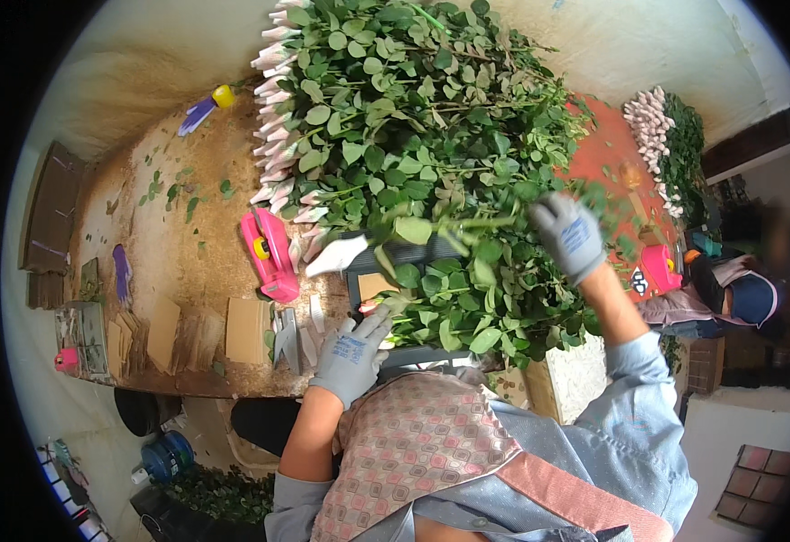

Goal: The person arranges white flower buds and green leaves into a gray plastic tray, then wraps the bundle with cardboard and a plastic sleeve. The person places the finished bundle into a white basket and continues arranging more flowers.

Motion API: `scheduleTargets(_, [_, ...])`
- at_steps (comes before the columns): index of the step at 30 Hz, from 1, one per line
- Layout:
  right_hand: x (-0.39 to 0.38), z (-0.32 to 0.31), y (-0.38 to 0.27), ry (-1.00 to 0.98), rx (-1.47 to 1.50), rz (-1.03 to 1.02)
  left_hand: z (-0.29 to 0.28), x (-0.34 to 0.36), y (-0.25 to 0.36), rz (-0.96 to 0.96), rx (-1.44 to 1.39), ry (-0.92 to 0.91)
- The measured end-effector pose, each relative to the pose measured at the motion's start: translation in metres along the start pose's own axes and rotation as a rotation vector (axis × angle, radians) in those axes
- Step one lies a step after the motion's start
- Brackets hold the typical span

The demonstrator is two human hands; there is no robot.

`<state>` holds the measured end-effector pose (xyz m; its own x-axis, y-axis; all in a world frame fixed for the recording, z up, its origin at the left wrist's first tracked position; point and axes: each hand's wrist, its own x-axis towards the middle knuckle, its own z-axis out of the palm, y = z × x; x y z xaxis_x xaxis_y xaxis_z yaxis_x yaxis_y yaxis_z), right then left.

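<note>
My right hand (568,237), in a grey glove, is closed round the leafy stem of a rose. That rose's bud sits in a white paper cover (336,256) pointing left. My left hand (350,358), gloved the same way, lies with fingers stretched out at the bud end of a bunch of roses (453,312). A few reddish buds peep out beside its fingertips. The bunch lies in a dark tray-like holder (352,291) with cardboard inside. Beyond it is a large heap of leafy roses (422,108), their covered buds lined up on the left.
A pink tape dispenser (270,256) stands left of the holder. Cardboard pieces (247,331) line the table's near left edge. Purple ties (122,274) and loose leaves lie on the worn tabletop (164,248). At right, another person (706,294) stands near a second pink dispenser (659,269) and more roses.
</note>
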<state>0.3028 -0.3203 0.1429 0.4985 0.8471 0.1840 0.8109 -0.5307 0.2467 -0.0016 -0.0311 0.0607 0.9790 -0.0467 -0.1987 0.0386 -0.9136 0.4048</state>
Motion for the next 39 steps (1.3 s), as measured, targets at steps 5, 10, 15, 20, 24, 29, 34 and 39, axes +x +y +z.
scheduleTargets(5, [-0.048,0.04,-0.042,-0.545,0.076,0.098,-0.001,-0.003,0.0,0.007,-0.027,0.062])
scheduleTargets(10, [-0.066,0.047,-0.047,-0.608,-0.218,0.013,-0.006,-0.002,0.001,0.048,-0.027,0.044])
scheduleTargets(15, [0.012,-0.031,-0.11,-0.539,-0.065,-0.047,0.009,-0.004,-0.003,0.003,-0.004,0.033])
scheduleTargets(20, [0.065,0.014,-0.189,-0.155,0.436,-0.424,0.0,0.0,0.001,0.003,0.015,0.003])
scheduleTargets(24, [0.085,0.048,-0.2,-0.493,0.24,-0.465,0.004,0.0,0.001,0.001,0.005,0.032])
scheduleTargets(29, [0.067,0.073,-0.185,-0.392,0.439,-0.408,0.003,-0.001,0.004,0.0,0.045,0.02])
scheduleTargets(34, [0.065,0.075,-0.189,-0.415,0.463,-0.367,-0.022,0.017,-0.012,0.057,0.07,0.139])
scheduleTargets(39, [0.065,0.077,-0.191,-0.374,0.418,-0.367,-0.033,0.06,-0.04,-0.046,0.416,0.003])
